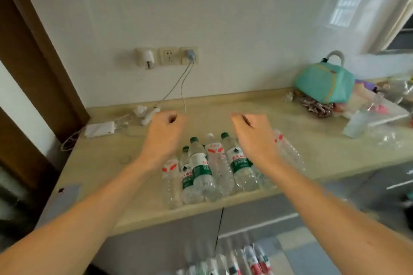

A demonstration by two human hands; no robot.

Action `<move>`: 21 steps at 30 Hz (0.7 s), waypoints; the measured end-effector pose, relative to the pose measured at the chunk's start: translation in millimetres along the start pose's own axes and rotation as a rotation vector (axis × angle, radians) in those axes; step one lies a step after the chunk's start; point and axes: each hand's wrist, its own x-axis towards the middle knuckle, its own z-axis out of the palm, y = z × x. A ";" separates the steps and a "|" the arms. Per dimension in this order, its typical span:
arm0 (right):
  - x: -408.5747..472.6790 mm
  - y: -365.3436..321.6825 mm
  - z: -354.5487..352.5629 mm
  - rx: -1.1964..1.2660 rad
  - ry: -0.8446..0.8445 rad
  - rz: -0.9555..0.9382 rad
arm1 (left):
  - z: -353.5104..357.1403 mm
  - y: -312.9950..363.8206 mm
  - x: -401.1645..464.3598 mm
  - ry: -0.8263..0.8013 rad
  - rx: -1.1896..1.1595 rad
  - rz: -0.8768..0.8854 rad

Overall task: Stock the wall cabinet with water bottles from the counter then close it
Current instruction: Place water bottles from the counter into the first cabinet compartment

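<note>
Clearly nothing is in hand yet: both hands hover above the counter (312,147) with fingers loosely curled and gripping nothing, the left hand (164,134) over the left end of the bottle cluster and the right hand (254,134) over its right end. The water bottles (207,167) stand bunched together at the counter's front edge, about midway along it, touching one another; some wear green caps and green labels, others white caps with red marks. They look clear, thin-walled and possibly empty or nearly so (the blur makes the fill hard to judge), so I would expect them to be light, springy under a squeeze and easy to topple against their neighbours. A sound hold would be around the labelled waist of the body, where the plastic is stiffer and less slick than the ribbed lower part; the neck below the cap would also serve for one pulled out of the pack. The wall cabinet is not in view. Toward the back right corner sits a teal bag (324,82), and chargers with cables (100,128) lie near the back left.
</note>
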 end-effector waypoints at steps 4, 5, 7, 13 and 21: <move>-77.6 69.9 19.2 0.044 -0.012 0.177 | 29.1 -81.4 -61.5 -0.075 0.015 -0.152; -96.6 87.8 23.0 0.052 -0.018 0.215 | 36.6 -101.7 -77.1 -0.088 0.005 -0.177; -131.2 124.1 29.0 0.057 -0.032 0.302 | 52.8 -141.3 -106.6 -0.093 0.016 -0.225; -207.1 257.4 54.6 0.009 -0.169 0.594 | 100.8 -271.5 -181.5 -0.058 0.080 -0.455; -298.1 468.1 127.2 -0.092 -0.423 0.916 | 170.4 -472.3 -259.6 -0.031 0.244 -0.709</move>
